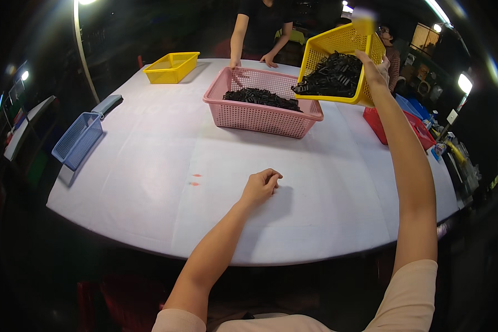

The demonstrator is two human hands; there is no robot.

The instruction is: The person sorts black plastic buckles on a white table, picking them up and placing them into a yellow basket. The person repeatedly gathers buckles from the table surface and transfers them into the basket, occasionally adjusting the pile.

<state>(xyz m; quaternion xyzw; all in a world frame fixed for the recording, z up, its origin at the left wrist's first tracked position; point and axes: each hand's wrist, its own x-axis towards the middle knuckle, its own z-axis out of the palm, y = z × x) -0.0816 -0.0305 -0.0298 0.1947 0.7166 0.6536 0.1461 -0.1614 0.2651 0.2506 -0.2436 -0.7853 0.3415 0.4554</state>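
Note:
My right hand [377, 71] grips the side of a yellow perforated basket [310, 55], raised and tilted over the right end of a pink basket. Small black plastic pieces [335, 74] lie heaped inside it, toward its lower side. The pink basket [260, 117] stands on the table and also holds many black pieces [262, 98]. Above the near middle of the table is my left hand [262, 186], its fingers curled in and nothing visible in them. Across the table, a person in dark clothing has one hand [235, 62] at the pink basket's far rim.
A yellow tray [171, 69] sits at the far left of the white table [133, 182]. Near the left edge are a blue basket [78, 141] and a grey-blue case [107, 104]. A red basket [418, 130] is at the right edge. Another person stands behind the raised basket.

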